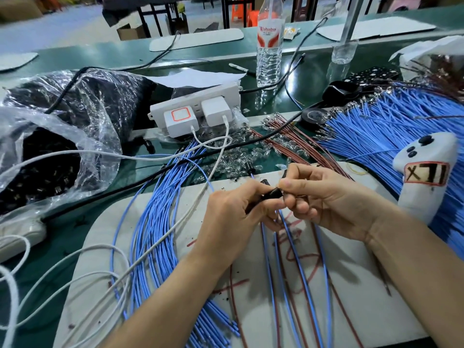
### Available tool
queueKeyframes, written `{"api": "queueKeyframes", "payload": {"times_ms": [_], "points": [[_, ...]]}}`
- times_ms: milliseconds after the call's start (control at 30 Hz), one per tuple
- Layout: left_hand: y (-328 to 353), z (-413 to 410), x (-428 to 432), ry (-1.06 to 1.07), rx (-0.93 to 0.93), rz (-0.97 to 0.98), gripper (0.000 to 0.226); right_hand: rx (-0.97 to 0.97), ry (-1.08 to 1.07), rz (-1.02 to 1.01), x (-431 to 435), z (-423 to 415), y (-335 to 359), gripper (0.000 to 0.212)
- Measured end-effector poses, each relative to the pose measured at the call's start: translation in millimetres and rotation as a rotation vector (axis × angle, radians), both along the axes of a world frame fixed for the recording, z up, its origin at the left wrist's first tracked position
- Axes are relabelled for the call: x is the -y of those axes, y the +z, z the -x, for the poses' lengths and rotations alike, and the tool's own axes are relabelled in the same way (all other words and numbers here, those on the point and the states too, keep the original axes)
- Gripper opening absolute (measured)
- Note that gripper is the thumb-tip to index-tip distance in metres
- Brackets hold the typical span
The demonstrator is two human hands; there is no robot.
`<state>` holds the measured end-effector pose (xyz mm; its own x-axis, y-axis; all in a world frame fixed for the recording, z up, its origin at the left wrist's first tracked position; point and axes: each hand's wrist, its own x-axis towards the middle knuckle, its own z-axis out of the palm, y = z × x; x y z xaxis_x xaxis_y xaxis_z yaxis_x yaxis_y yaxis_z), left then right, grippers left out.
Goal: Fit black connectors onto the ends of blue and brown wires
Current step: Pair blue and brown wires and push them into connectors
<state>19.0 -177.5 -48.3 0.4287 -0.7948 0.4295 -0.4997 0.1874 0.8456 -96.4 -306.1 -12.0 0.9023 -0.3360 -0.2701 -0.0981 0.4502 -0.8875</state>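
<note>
Head view, near middle of the bench (75, 234): the left hand (233, 212) pinches a black connector (272, 193) in its fingers, and the right hand (324, 199) pinches its other end, with blue and brown wires (295, 249) trailing beneath. Fitting looks under way; next, seemingly, a straight, firm push home.

A single head-worn wide-angle camera looks forward and down, close over the white work mat (351, 285) and green bench (75, 237).
</note>
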Motion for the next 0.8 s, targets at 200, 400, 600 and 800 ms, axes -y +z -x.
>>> {"api": "queueKeyframes", "payload": {"times_ms": [200,400,600,800], "points": [[3,0,-1,0.005,0.006,-0.003,0.008,0.011,-0.019,0.077,-1,-3,-1,0.019],[3,2,-2,-0.019,-0.023,-0.01,0.007,0.011,-0.016,0.133,-3,-2,-2,0.017],[4,2,-1,0.001,-0.076,-0.005,0.022,0.024,-0.068,0.084,-12,-8,-3,0.022],[9,-4,0,0.113,0.014,0.113,0.011,0.161,-0.018,-0.183,-21,-14,-7,0.028]]}}
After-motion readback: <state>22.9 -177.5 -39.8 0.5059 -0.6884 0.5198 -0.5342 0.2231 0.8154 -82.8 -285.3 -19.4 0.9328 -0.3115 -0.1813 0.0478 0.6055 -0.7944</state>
